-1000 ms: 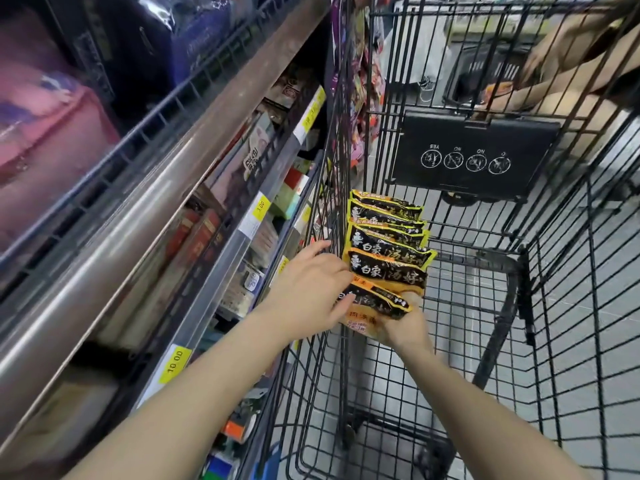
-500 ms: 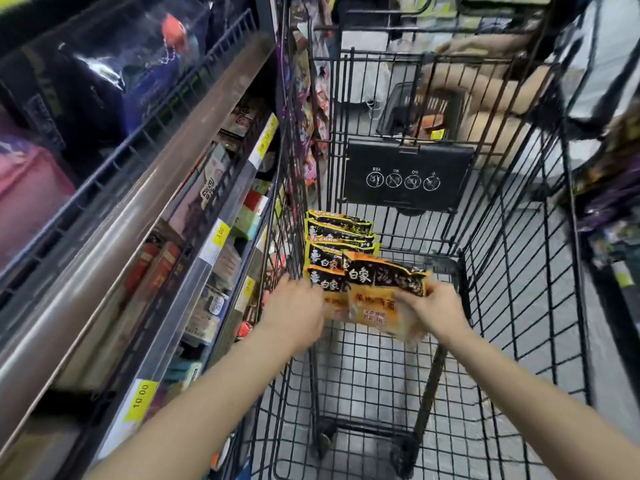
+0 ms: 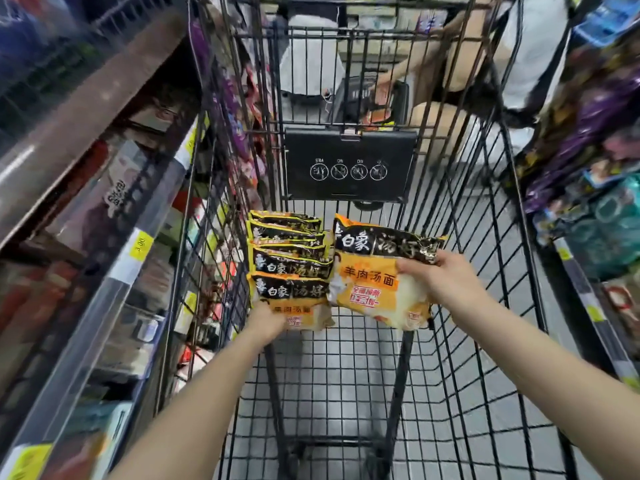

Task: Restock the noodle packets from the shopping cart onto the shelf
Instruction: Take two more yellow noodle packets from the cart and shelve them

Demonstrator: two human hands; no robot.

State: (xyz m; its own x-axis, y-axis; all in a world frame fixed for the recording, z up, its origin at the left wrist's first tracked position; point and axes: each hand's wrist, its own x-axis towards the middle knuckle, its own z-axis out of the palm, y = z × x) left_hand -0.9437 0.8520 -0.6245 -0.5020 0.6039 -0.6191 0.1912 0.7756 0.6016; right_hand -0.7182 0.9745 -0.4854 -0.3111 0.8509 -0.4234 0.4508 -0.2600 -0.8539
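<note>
Packets [image 3: 289,268] stand in a row inside the cart [image 3: 450,341], at its left side, right against the wire wall. They overlap like fallen cards, from near to far. The row runs away from the person.

The right hand [image 3: 440,282] holds one packet [image 3: 377,271] up in the air. Its fingers are curled over the right part of the packet and pinch it. This packet lies wide, with its long side going left to right and its black top on the far side. It hangs just right of the row and seems to touch it or almost touch it.

The left hand [image 3: 266,322] is at the near end of the row. It grips the bottom of the nearest packet [image 3: 294,303], the one at the front of the row. The fingers go under it, so not all of them can be seen.

The shelf [image 3: 145,247] is on the left, just past the cart's wire wall. It has yellow price tags [image 3: 142,242] on its edge. The goods on it are blurry.

So the shelf lies to the left of both hands, and the left hand is much nearer to it. The lifted packet is on the far side from the shelf. It would likely have to go up over the cart's wall and across the row to get there. The left hand's packet has the shorter trip.

Far off, past the cart, someone else crouches by a basket.
</note>
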